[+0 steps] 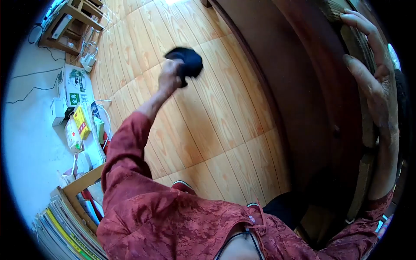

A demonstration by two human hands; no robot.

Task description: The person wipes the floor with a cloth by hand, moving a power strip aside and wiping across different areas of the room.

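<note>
My left hand is stretched forward over the floor, its fingers closed round a black object that looks soft, perhaps cloth or a cap; motion blurs it. At the far right, my right hand rests against the ridged edge of a brownish slab or mat. Its fingers are spread and slightly bent, two of them pointing towards the dark red wooden furniture. What lies behind that palm is hidden.
Wood-patterned floor tiles stretch ahead. Along the left wall are a white and green box, yellow packets, cables, a white power strip and a wooden stool. Stacked books or magazines stand at the lower left.
</note>
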